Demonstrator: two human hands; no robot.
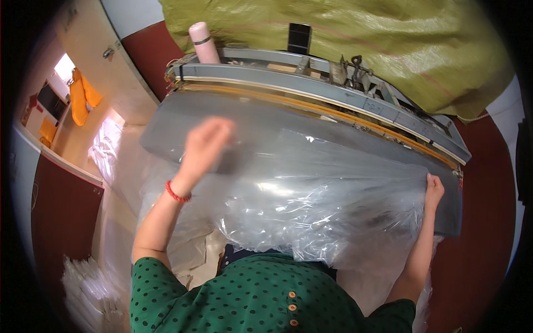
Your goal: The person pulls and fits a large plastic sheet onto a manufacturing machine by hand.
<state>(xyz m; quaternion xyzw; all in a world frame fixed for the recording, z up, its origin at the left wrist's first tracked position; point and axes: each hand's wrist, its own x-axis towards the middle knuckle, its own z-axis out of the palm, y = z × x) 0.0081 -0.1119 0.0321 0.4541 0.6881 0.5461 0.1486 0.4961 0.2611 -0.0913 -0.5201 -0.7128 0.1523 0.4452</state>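
A large sheet of clear plastic film (316,202) spreads over the grey work surface (261,114) of a long metal-framed machine and hangs down in wrinkles toward me. At the right end, my right hand (435,192) pinches the film's edge between closed fingers. My left hand (208,141), with a red cord bracelet (176,192) on the wrist, is over the left part of the surface. Motion blurs its fingers, which look curled; whether they hold film cannot be made out.
Behind the surface runs the machine's grey metal rail (277,77) with orange strips. A pink bottle (205,43) and a dark phone (298,38) stand along it, before a yellow-green woven sheet (388,33). A stack of plastic (91,294) lies lower left, near an open door (105,55).
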